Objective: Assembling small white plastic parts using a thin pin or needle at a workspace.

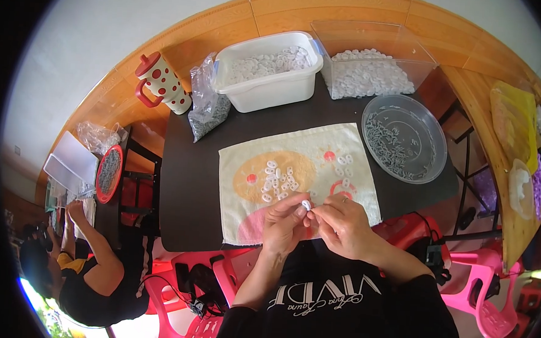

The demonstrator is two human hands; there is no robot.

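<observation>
Close to my body, over the near edge of the towel, both hands meet at one small part. My left hand (283, 225) pinches a small white oval plastic piece (306, 204) between thumb and fingers. The fingertips of my right hand (346, 225) are closed together right beside that piece; whatever they grip is too small and hidden to name. Beyond my hands, a loose cluster of similar white pieces (276, 180) lies on the cream printed towel (357, 143). A few more white pieces (344, 164) sit in a column toward its right side.
Along the dark table's (186, 207) far side stand a spotted tumbler (165, 84), a bag of small grey parts (209, 114), a white tub (268, 92) and a clear bin (373, 73) of white pieces. A round clear tray (406, 139) holds grey screws. Another person (94, 264) works at left.
</observation>
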